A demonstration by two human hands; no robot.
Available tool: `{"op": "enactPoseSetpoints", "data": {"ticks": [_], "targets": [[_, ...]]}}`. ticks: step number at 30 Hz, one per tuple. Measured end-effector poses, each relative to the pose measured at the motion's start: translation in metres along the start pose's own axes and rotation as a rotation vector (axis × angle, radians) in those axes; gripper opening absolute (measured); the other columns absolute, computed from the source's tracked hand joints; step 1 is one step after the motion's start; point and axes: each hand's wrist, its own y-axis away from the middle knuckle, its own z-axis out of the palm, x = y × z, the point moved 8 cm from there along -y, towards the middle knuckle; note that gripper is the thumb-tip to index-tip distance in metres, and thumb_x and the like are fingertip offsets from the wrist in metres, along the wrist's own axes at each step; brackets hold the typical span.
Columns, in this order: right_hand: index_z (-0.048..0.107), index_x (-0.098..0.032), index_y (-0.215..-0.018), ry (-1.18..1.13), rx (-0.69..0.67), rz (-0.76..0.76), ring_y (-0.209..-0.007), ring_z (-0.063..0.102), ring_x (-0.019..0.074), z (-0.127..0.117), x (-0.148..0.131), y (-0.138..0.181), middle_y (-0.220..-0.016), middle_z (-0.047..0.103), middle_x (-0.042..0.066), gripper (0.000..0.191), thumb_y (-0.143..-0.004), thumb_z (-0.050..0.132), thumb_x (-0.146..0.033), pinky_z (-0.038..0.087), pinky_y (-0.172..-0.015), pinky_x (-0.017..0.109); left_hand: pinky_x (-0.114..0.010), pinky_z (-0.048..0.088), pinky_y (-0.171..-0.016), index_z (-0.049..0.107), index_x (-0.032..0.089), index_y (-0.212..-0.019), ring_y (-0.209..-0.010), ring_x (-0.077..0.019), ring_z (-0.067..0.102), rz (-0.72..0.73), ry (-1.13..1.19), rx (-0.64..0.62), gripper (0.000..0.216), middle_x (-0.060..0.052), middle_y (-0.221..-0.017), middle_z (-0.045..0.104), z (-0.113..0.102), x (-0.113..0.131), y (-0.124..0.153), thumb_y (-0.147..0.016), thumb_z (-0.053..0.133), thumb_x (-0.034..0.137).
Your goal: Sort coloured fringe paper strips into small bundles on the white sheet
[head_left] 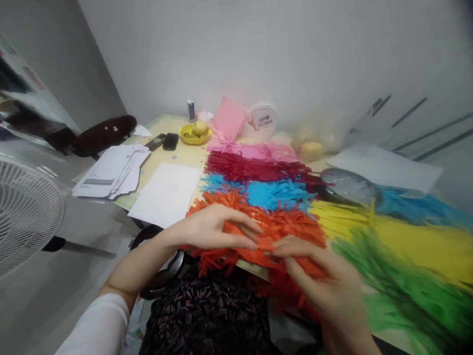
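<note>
My left hand [211,227] and right hand [328,278] pinch an orange paper strip [265,247] — lying left-right, near the table's [158,159] front edge; tub [263,120] lettering illegible.

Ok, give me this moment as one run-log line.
left hand: pinching orange paper | right hand: pinching orange paper | beyond: blue paper | beside right hand: green paper

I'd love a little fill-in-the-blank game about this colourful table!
1. The left hand and right hand are at the ____ paper fringe.
2. The dark red fringe lies between the pink fringe and the ____ one.
3. The bowl holding fruit is ____.
4. The white fan is at the picture's ____ edge.

Missing words: orange; blue; yellow; left.
</note>
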Motion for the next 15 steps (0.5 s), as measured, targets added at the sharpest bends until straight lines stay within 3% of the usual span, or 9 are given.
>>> {"op": "enactPoseSetpoints", "data": {"ticks": [3, 6, 9, 12, 15], "targets": [[0.073, -0.027, -0.083, 0.056, -0.042, -0.032, -0.076, 0.073, 0.0148, 0.000, -0.006, 0.001, -0.079, 0.076, -0.001, 0.022, -0.083, 0.060, -0.009, 0.058, -0.073, 0.021, -0.021, 0.052, -0.074, 0.075, 0.015, -0.099, -0.078, -0.0142, 0.072, -0.052, -0.106, -0.121, 0.020, -0.005, -0.087, 0.078, 0.016, -0.010, -0.007, -0.089, 0.066, 0.029], [0.073, -0.028, -0.107, 0.033, -0.156, 0.133, -0.092, 0.074, 0.0196, -0.002, 0.012, 0.000, -0.102, 0.078, 0.004, 0.025, -0.083, 0.068, -0.023, 0.059, -0.081, 0.026, -0.030, 0.050, -0.090, 0.075, 0.018, -0.086, -0.082, -0.0152, 0.069, 0.076, -0.545, 0.039, 0.015, -0.003, -0.080, 0.076, 0.010, -0.009, -0.007, -0.091, 0.063, 0.026], [0.069, -0.024, -0.122, -0.098, -0.271, 0.395, -0.109, 0.069, 0.0255, 0.001, 0.037, -0.004, -0.118, 0.073, 0.011, 0.042, -0.085, 0.068, -0.043, 0.057, -0.091, 0.034, -0.047, 0.035, -0.111, 0.073, 0.021, -0.092, -0.096, -0.0170, 0.066, 0.356, -0.956, 0.204, 0.015, -0.001, -0.084, 0.077, 0.013, 0.005, 0.003, -0.094, 0.057, 0.021], [0.077, -0.020, -0.096, -0.245, -0.425, 0.561, -0.093, 0.073, 0.0249, 0.024, 0.050, -0.005, -0.097, 0.077, 0.012, 0.036, -0.082, 0.069, -0.052, 0.057, -0.085, 0.035, -0.049, 0.029, -0.116, 0.070, 0.022, -0.099, -0.102, -0.0156, 0.065, 0.672, -1.086, 0.339, 0.014, 0.001, -0.093, 0.078, 0.021, 0.017, 0.020, -0.095, 0.057, 0.020], [0.073, -0.018, -0.076, -0.471, -0.454, 0.633, -0.064, 0.069, 0.0178, 0.050, 0.052, -0.001, -0.068, 0.074, 0.007, 0.035, -0.076, 0.075, -0.053, 0.056, -0.067, 0.030, -0.047, 0.028, -0.117, 0.069, 0.023, -0.103, -0.106, -0.0152, 0.066, 0.819, -1.073, 0.425, 0.014, 0.001, -0.103, 0.078, 0.021, 0.018, 0.030, -0.094, 0.059, 0.020]]}}
